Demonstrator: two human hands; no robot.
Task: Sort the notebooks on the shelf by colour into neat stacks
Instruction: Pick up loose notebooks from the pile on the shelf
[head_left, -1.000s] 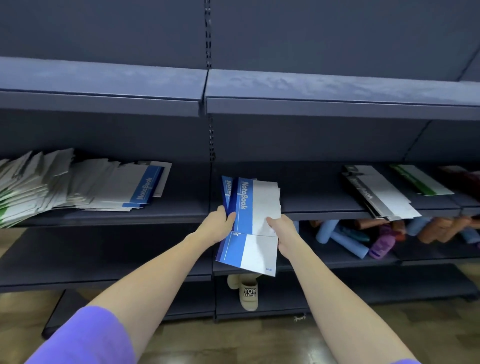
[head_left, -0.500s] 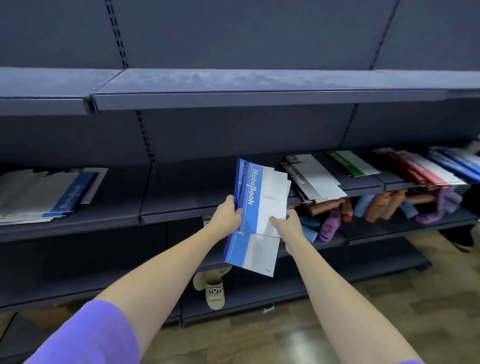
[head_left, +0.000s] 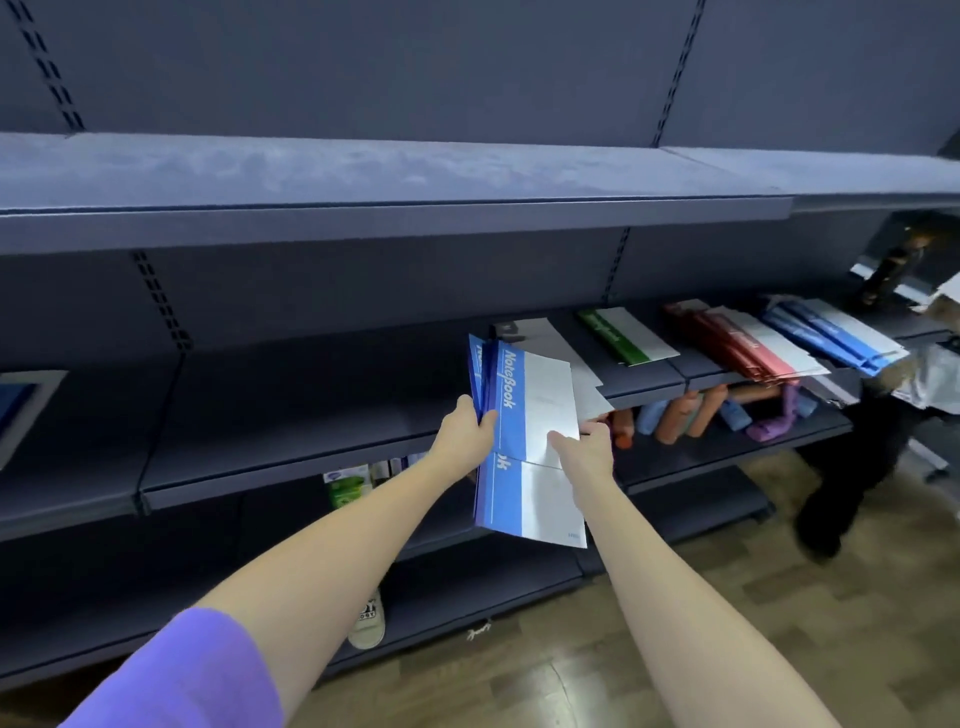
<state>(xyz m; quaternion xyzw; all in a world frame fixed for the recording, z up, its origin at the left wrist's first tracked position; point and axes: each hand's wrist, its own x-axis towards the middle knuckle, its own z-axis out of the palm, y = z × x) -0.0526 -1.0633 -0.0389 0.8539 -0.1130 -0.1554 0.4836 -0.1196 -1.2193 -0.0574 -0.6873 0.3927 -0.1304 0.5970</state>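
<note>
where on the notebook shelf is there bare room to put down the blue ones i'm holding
The widest bare patch on the shelf runs from the left hand leftward to the upright. The right side is crowded: black-banded stack, green notebook, red stack, blue stack, with narrow gaps between.

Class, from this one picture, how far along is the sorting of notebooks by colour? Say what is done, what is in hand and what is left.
Done: green, red and blue stacks lie apart on the shelf, plus a black-edged stack.

In hand: the left hand and right hand hold blue notebooks, not yet shelved.

Left: probably adding these to the blue stack. The stacks still look fanned.
</note>
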